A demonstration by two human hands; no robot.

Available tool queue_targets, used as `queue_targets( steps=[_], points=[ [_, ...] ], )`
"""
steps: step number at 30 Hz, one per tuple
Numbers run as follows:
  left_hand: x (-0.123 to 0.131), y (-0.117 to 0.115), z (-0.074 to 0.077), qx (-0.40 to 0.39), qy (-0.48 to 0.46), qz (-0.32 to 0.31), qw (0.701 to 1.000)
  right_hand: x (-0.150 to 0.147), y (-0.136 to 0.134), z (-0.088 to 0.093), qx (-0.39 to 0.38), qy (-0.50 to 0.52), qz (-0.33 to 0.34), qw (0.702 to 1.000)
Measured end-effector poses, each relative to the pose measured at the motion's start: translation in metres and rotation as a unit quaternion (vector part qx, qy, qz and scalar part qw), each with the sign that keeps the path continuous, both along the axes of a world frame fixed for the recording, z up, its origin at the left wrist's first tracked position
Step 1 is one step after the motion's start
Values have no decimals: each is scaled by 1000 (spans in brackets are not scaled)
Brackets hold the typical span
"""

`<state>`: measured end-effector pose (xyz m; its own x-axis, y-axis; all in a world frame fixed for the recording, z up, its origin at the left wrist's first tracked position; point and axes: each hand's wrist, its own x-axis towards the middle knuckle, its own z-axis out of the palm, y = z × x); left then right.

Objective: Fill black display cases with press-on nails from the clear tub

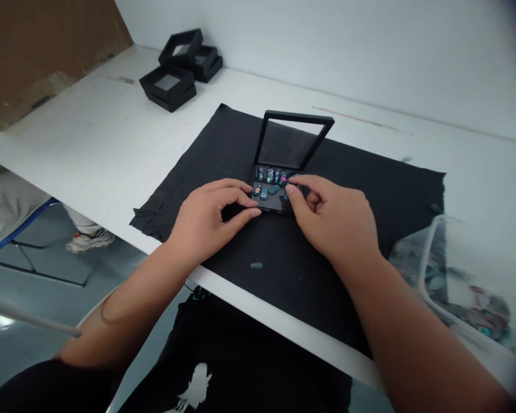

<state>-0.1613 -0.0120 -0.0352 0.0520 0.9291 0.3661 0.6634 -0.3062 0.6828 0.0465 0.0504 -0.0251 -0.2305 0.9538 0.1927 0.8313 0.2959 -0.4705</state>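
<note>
Open black case sits on the black cloth mid-table, lid up. Left hand braces its near-left edge, fingers curled together on it. Right hand pinches a small piece over the tray. Best to seat it lightly in a free slot, clear of neighbouring pieces, case held steady.

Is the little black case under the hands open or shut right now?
Open. The black case has its framed lid raised upright behind the base, showing small nail pieces inside, with left hand and right hand at its edges.
</note>
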Motion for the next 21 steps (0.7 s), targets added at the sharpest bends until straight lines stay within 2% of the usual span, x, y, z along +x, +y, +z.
queue_targets(
  steps=[5, 11, 17, 21],
  points=[
    [2, 1, 0, 2, -1, -3, 1000, 1, -1, 1, 16, -14, -18, 1000],
    [1, 1, -1, 7, 9, -7, 1000, 9, -7, -4, 47, 40, 19, 998],
    [1, 1, 0, 20, 44, 2, 999, 10, -8, -7, 0, 62, -26, 998],
    [1, 0, 0, 32, 47, -3, 998, 5, -5, -5, -22, 64, -30, 997]
  ],
)
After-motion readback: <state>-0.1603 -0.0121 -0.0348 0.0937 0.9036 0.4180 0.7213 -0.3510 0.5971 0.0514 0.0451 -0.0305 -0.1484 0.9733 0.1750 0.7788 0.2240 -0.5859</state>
